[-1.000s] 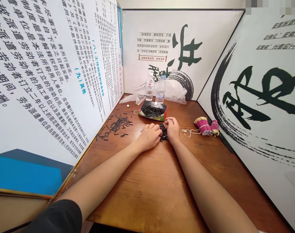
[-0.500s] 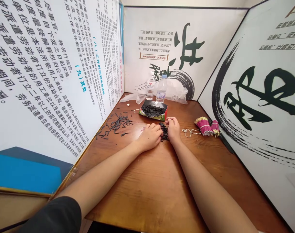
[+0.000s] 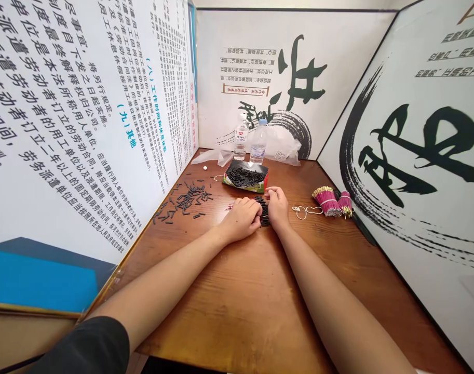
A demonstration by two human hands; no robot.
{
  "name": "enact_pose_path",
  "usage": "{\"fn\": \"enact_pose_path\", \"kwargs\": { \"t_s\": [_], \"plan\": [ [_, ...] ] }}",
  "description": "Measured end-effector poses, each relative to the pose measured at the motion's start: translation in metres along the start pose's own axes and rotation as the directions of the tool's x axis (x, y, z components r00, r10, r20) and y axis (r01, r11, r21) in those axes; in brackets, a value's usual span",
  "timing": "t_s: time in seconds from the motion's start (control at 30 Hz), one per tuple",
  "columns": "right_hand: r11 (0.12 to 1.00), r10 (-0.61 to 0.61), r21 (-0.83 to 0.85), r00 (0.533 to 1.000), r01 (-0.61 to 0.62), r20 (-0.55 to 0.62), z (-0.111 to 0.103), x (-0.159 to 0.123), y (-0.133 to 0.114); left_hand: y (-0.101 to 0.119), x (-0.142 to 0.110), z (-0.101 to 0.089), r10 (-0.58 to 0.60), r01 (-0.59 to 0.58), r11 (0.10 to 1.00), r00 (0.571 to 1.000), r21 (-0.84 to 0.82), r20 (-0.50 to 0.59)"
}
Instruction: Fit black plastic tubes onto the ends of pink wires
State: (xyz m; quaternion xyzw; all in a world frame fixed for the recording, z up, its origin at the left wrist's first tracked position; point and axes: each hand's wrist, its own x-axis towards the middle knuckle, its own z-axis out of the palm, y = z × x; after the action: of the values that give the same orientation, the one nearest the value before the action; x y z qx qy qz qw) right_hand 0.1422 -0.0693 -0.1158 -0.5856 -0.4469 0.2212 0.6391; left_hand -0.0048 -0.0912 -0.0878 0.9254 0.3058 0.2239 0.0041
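Note:
Between my two hands a row of small black tubes [image 3: 264, 212] lies on the table. My left hand [image 3: 242, 218] is closed over the row's left side, its fingers curled and pressed against it. Thin purple sticks or wires [image 3: 231, 205] poke out past that hand's left edge, so it seems to cover their length. My right hand [image 3: 278, 209] rests at the row's right end with thumb and fingers pinched together. What lies in that pinch is hidden. Just beyond the hands stands an open box [image 3: 245, 177] full of loose black tubes.
Loose black tubes [image 3: 188, 200] are scattered at the left. Two purple bundles [image 3: 327, 201] with yellowish tips lie at the right beside a white cord [image 3: 307, 211]. Two water bottles [image 3: 258, 143] and clear plastic [image 3: 285, 148] stand behind the box. Printed panels [image 3: 237, 31] enclose the table.
The view has shifted slightly. My left hand's fingers are drawn in a little more; my right hand stays in nearly the same place, still pinched.

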Motion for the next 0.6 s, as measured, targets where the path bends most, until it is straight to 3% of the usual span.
{"fn": "enact_pose_path", "kwargs": {
  "t_s": [0.6],
  "plan": [
    [0.995, -0.069, -0.062, 0.996, 0.072, 0.048, -0.0012, -0.0046, -0.0040, -0.0006, -0.0012, -0.0050, 0.059, -0.061, 0.992, 0.998, -0.114, -0.021]
  ]
}}
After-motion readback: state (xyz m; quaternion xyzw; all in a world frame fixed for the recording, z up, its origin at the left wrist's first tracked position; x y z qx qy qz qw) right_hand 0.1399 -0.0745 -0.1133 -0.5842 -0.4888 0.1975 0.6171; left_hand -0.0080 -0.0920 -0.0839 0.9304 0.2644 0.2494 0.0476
